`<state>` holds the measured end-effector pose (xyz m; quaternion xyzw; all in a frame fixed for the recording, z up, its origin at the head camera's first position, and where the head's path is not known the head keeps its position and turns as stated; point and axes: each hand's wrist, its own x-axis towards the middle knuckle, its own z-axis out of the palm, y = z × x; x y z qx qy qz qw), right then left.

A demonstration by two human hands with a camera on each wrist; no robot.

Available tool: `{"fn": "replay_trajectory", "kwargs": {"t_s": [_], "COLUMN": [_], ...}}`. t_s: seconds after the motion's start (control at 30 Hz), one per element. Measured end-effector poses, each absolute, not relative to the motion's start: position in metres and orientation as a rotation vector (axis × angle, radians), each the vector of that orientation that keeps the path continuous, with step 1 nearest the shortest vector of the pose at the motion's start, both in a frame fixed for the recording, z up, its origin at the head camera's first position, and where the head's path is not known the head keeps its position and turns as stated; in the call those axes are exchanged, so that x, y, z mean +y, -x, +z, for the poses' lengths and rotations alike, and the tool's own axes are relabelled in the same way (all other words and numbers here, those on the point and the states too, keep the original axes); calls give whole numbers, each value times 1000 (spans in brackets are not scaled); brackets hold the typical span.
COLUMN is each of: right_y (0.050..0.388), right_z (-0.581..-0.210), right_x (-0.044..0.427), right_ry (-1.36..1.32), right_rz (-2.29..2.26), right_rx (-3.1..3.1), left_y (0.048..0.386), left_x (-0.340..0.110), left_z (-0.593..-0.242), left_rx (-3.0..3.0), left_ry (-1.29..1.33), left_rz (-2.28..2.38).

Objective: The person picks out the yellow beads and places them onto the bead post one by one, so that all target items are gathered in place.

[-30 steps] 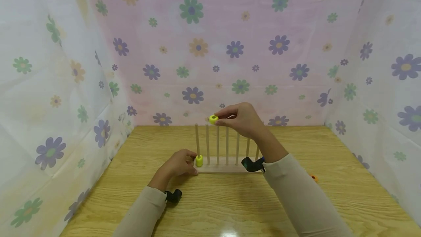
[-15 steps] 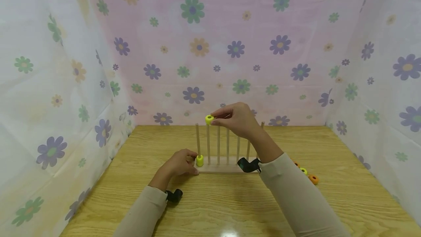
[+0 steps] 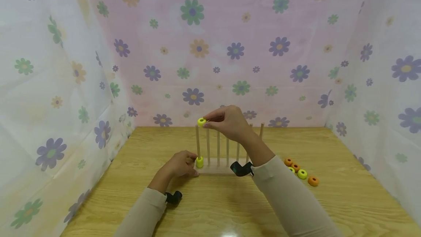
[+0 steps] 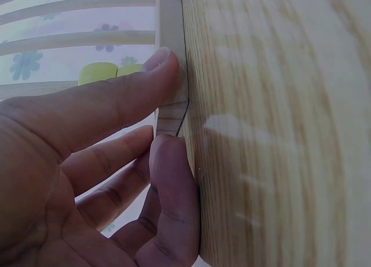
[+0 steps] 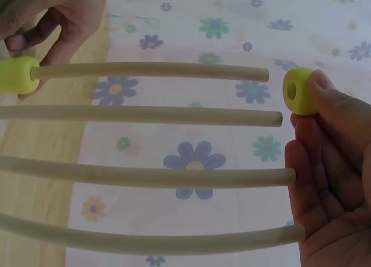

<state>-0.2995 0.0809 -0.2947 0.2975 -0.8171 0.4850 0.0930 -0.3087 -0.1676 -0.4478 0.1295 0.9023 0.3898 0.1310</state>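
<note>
A wooden peg rack [image 3: 215, 162] with a row of upright pegs stands on the table. Yellow beads [image 3: 199, 162] sit at the foot of its leftmost peg; the left wrist view shows two, partly behind the thumb. My left hand [image 3: 179, 164] holds the left end of the rack's base, thumb [image 4: 116, 107] on one side and fingers curled at the corner. Between thumb and fingertips, my right hand [image 3: 228, 121] pinches another yellow bead [image 5: 299, 91]. Its hole faces the tip of the leftmost peg [image 5: 156, 69], with a small gap between them in the right wrist view.
Several loose orange beads [image 3: 313, 181] and yellow beads [image 3: 302, 173] lie on the table [image 3: 210, 207], right of the rack and beside the right sleeve [image 3: 289, 189]. Flowered cloth [image 3: 213, 46] encloses the back and both sides.
My right hand has moved left with the yellow bead, from over the inner pegs to the leftmost peg's top. More loose beads show beyond the right sleeve. The left hand stays put.
</note>
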Motion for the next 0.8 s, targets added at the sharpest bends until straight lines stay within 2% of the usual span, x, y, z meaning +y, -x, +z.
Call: {"fn": "replay_trajectory", "kwargs": {"t_s": [0.8], "right_y": [300], "right_z": [-305], "right_x": [68], "right_ry": [-785], "right_rz": [1344], "right_rx": [-2424], "left_y": [307], "left_x": [-167], "left_z": [-447], "left_rx": [2540], "left_ry": [-380], "left_rz": [1184]}}
